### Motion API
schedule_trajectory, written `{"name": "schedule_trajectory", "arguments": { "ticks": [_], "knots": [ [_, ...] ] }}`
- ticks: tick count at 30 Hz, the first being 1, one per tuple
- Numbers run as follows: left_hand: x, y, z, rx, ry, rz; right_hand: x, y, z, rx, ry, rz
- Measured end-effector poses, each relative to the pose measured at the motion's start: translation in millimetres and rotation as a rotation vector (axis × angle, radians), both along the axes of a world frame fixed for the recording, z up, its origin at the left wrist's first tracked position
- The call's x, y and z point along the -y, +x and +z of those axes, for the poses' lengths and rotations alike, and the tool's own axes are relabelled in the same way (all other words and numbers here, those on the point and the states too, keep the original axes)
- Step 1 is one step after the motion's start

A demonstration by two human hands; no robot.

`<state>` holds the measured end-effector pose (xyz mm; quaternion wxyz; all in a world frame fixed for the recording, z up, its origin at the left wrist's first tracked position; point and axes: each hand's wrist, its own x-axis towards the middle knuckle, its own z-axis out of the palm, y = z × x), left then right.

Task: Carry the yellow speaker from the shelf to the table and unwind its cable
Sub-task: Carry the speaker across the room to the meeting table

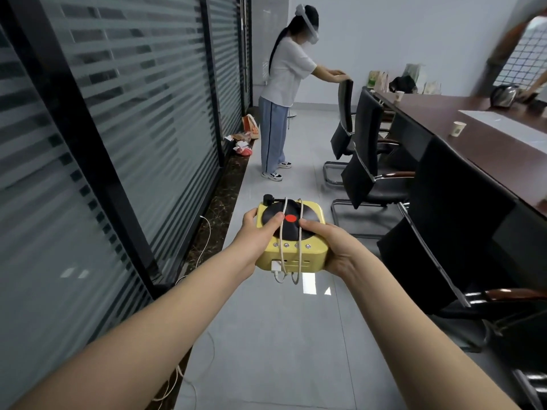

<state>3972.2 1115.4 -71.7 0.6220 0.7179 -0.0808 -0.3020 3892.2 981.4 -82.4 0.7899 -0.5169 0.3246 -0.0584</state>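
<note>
Midway down the aisle (284, 335), at twelve o'clock, left hand (254, 232) and right hand (334, 247) clasp the boxy yellow plastic speaker (314, 255), white cable (300, 232) wound round it, so the carry seems half done and next wants a swing toward the dark wooden table (488, 149) at two o'clock.

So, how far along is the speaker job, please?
Done: the yellow speaker is picked up. In hand: left hand and right hand carry it over the floor. Left: set it on the table, unwind the still-wrapped white cable.
</note>
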Motion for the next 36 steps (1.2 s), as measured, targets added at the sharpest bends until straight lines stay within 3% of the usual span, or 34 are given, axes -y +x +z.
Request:
{"name": "schedule_trajectory", "arguments": {
  "ticks": [12, 36],
  "knots": [
    [126, 137, 8, -0.003, -0.012, 0.058, 128, 141, 15, -0.034, -0.031, 0.045],
    [277, 490, 13, 0.010, -0.034, -0.038, 267, 476, 26, -0.002, -0.007, -0.043]
  ]
}}
